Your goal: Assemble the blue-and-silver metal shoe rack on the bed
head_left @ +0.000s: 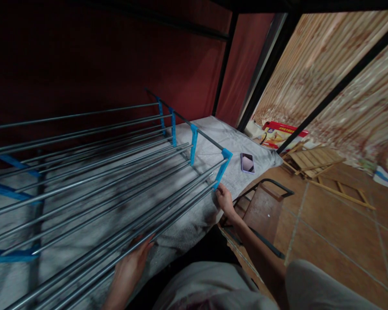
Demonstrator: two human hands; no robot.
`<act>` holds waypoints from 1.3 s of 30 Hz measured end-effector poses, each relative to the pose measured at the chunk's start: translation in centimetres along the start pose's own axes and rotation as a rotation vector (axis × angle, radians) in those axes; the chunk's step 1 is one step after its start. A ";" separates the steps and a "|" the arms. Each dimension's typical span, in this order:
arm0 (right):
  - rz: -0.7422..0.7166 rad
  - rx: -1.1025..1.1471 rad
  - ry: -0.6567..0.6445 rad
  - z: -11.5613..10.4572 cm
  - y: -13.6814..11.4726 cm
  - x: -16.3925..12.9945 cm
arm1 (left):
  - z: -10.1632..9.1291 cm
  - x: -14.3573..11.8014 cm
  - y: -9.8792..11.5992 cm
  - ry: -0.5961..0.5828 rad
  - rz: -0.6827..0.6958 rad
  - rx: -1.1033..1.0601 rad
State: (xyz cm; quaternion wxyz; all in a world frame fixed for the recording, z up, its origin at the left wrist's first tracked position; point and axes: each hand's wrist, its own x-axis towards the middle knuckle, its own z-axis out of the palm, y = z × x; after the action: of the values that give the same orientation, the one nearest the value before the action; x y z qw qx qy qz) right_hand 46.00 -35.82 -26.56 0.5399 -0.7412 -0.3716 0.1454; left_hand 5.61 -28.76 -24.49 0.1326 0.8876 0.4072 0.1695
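A metal rack (93,181) of long silver tubes joined by blue plastic brackets lies on its side across a bed with a grey sheet (213,146). My left hand (134,256) grips the nearest tubes from below, close to me. My right hand (224,199) is farther out, fingers pinching the lower end of the end blue bracket (222,165) where the tubes plug in. A phone (247,162) lies face up on the sheet just beyond the rack's end.
A dark bunk frame post (336,90) crosses at the right. A small stool with a black frame (265,206) stands by the bed. Wooden slats (310,161) and a red box (280,131) lie on the tiled floor. A red wall is behind.
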 end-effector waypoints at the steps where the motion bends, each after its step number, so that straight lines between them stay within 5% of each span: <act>1: 0.001 0.003 0.003 0.0 0.0 0.0 | 0.0 -0.1 -0.1 -0.022 -0.001 -0.002; 25: 0.024 -0.030 0.059 1.1 -1.2 -1.3 | 0.3 -0.7 -0.6 -0.219 -0.122 0.042; 32: 0.045 -0.063 0.097 1.7 -0.9 -1.7 | 0.4 -0.8 -0.7 -0.173 -0.118 0.098; 39: 0.069 -0.048 0.159 2.5 0.1 -1.9 | -0.3 -0.6 0.3 -0.304 -0.196 0.106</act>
State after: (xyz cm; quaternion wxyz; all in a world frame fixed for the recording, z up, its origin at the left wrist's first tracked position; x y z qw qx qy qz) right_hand 43.22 -35.40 -27.94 0.5443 -0.7755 -0.3051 0.0957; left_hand 5.30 -29.36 -24.23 0.1614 0.8647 0.4755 -0.0020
